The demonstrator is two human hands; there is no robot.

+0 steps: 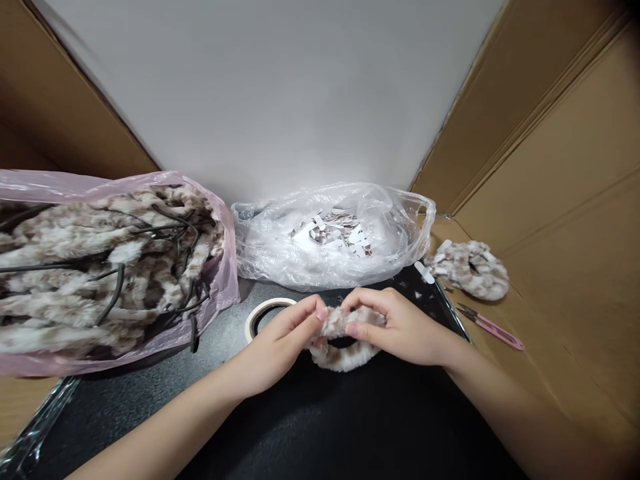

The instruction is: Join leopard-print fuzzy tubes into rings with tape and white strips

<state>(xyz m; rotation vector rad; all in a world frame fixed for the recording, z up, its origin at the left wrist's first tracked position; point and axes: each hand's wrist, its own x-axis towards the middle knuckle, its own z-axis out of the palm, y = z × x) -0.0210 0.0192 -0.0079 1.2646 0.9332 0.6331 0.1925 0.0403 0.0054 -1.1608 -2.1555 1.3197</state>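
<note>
A ring-shaped furry band [347,358], mottled white and beige, is held between my two hands just above the black tabletop [320,427]. My left hand [287,340] pinches its left end between thumb and fingers. On the other side, my right hand [393,327] grips the top right of the ring, thumb in front and fingers behind. The fur bunches up between the two grips, and a dark opening shows in the ring's middle. A roll of cream tape [257,317] lies flat just behind my left hand, partly covered by it.
A pink plastic bag [230,267] at left overflows with furry strips and black cords. Behind my hands lies a clear bag [280,267] with white paper pieces. At right, another furry ring [490,283] and pink-handled snips [500,333] rest on cardboard. Cardboard walls [560,153] flank the table.
</note>
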